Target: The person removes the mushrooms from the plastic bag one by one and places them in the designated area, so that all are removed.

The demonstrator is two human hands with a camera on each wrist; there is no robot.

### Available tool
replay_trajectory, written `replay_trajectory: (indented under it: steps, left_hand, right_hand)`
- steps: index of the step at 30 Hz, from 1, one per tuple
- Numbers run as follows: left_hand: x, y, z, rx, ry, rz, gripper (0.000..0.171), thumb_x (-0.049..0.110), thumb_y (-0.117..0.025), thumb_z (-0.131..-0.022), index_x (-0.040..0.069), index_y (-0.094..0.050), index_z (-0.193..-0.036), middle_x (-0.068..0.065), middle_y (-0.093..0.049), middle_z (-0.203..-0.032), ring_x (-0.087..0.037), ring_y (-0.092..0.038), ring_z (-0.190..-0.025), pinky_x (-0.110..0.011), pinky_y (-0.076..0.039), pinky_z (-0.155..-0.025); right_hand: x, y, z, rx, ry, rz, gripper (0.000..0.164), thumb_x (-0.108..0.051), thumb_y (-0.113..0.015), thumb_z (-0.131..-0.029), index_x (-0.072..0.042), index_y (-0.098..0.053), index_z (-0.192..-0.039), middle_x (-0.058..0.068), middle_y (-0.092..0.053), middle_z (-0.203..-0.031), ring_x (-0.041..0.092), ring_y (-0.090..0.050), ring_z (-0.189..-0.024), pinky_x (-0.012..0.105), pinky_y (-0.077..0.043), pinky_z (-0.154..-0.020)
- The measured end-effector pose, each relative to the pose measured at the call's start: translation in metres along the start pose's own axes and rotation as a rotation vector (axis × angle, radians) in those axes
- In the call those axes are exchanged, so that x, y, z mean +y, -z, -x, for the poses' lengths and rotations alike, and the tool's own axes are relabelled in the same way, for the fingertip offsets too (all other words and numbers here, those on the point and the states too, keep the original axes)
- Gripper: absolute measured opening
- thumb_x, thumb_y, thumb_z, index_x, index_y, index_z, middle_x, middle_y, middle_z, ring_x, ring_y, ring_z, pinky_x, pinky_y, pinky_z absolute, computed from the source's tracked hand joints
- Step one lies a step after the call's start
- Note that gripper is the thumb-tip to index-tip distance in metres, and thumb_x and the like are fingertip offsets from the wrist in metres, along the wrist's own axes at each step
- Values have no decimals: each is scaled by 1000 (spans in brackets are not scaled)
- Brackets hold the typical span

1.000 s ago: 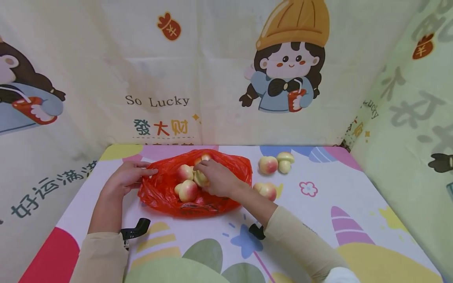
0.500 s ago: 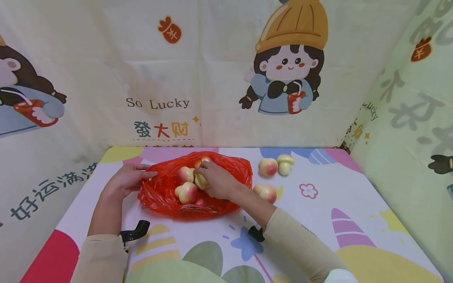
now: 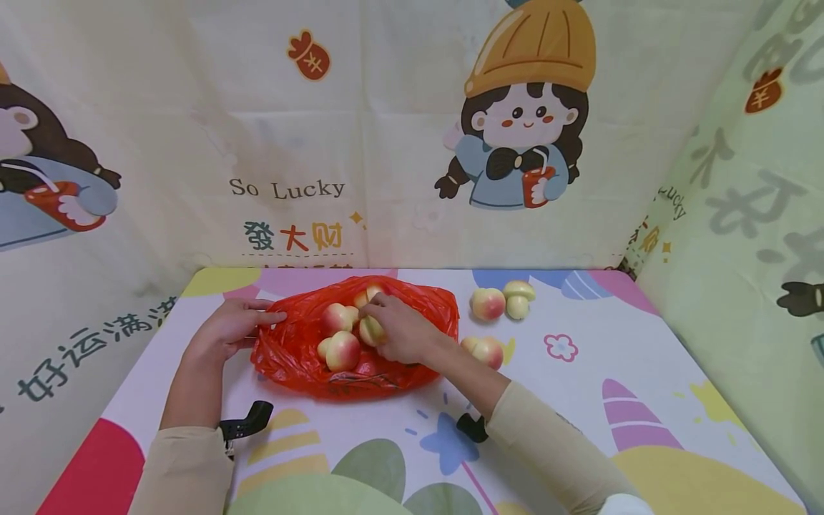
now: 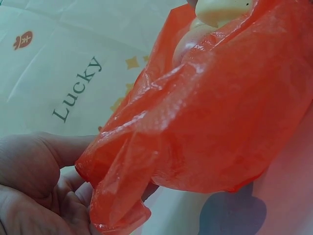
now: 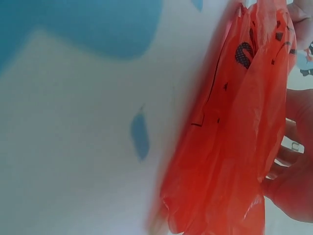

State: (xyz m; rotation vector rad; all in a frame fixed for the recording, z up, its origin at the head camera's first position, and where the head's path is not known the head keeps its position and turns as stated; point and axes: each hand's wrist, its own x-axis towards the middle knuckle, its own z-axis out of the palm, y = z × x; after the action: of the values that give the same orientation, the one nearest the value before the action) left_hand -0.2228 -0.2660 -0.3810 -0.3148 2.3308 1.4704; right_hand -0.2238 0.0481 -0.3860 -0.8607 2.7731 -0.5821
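Observation:
A crinkled red plastic bag (image 3: 290, 350) lies open on the table, with several cream-and-pink toy mushrooms in its mouth, among them one toward the front (image 3: 342, 350). My right hand (image 3: 402, 329) reaches in from the right and holds a pale toy mushroom (image 3: 370, 332) between thumb and fingers; the fingertips are partly hidden. At the bag's left edge, my left hand (image 3: 232, 325) pinches the plastic between thumb and fingers. The left wrist view shows the left hand (image 4: 44, 181) at a gathered corner of the bag (image 4: 205, 122).
To the right of the bag lie a pink-capped mushroom (image 3: 487, 304), a pale upright mushroom (image 3: 518, 299) and another pink one (image 3: 484, 352) near my right forearm. A printed cloth wall (image 3: 399, 143) rises behind the patterned table (image 3: 553, 400).
My right hand has shifted slightly to the right with the mushroom it holds. The left hand and the bag have stayed in place.

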Motion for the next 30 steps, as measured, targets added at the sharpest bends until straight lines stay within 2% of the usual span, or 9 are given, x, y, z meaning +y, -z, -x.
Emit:
replay_trajectory:
  steps: [6,12,22,30]
  left_hand:
    - [0,0,0,-2,16,6,65,30,-70,-100,-4,-49,-151,-17,-71,-126,-20,-71,-91,-31,-63,-81]
    - [0,1,1,-7,29,14,66,32,-69,-101,-3,-47,-153,-20,-67,-132,-21,-69,-95,-31,-63,-81]
    - [-1,3,0,-28,34,43,65,30,-66,-103,-4,-45,-154,-16,-69,-129,-20,-68,-93,-30,-63,-80]
    - [-3,4,-2,-32,35,47,66,30,-67,-102,-3,-45,-154,-13,-70,-126,-19,-68,-93,-30,-63,-79]
  right_hand:
    - [4,5,7,16,-6,-21,67,-14,-84,-84,-23,-58,-145,2,-49,-153,21,-47,-139,38,-62,-92]
    - [8,13,14,33,7,-62,65,-14,-81,-87,-22,-57,-147,3,-46,-157,24,-43,-144,41,-61,-95]
    - [13,35,30,103,34,-112,58,-13,-82,-86,-21,-62,-140,2,-53,-148,23,-48,-138,42,-62,-92]
    - [22,46,42,145,21,-147,55,-13,-82,-85,-23,-63,-136,-2,-56,-141,20,-55,-128,39,-63,-87]
